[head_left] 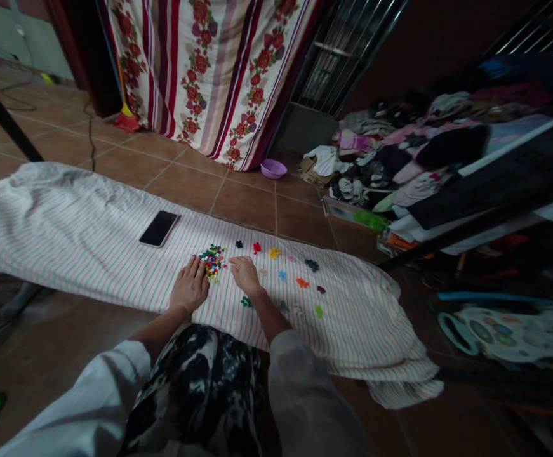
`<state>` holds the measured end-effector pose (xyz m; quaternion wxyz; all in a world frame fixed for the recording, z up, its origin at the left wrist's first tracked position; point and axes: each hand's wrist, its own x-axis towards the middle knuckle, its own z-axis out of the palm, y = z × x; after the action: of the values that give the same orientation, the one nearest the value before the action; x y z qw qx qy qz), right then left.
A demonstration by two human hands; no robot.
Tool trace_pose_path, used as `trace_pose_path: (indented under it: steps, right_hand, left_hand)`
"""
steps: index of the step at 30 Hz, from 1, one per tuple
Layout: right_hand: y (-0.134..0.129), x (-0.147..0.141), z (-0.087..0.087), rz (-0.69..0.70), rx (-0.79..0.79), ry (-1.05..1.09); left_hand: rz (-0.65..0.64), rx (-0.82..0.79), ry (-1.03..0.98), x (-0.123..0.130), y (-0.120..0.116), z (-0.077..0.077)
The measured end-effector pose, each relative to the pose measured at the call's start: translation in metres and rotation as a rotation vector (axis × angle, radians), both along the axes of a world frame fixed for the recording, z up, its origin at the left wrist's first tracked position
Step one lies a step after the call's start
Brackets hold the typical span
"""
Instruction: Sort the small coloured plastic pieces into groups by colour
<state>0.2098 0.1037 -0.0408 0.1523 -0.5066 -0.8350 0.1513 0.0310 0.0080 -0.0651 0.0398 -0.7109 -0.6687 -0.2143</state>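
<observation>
A heap of small mixed-colour pieces (215,255), too small to name, lies on a striped cloth (109,254). My left hand (190,284) rests flat at the heap's left edge, fingers stretched out and touching it. Just right of the heap, my right hand (245,274) has its thumb and fingertips pinched together; what they hold, if anything, is too small to make out. Single-colour clusters spread around and beyond the right hand: black (239,244), red (256,247), yellow (274,252), dark grey (312,265), blue (282,275), orange (302,283), brown (321,290), lime (319,311) and green (246,302).
A phone (159,228) lies on the cloth left of the heap. Beyond the cloth are a tiled floor, a purple basin (273,169) and a floral curtain (219,76). Piled clothes (400,146) fill the right side, with a dark bar (447,235) in front.
</observation>
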Motion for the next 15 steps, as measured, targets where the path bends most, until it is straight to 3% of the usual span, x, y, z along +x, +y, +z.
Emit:
trace_pose_path:
  steps: [6, 15]
  right_hand:
    - [-0.001, -0.019, 0.002, -0.029, 0.003, -0.081]
    - [-0.001, -0.023, -0.003, -0.039, -0.023, -0.12]
  left_hand:
    - [0.007, 0.016, -0.001, 0.0, 0.0, -0.002]
    - [-0.003, 0.017, -0.005, 0.0, 0.001, -0.003]
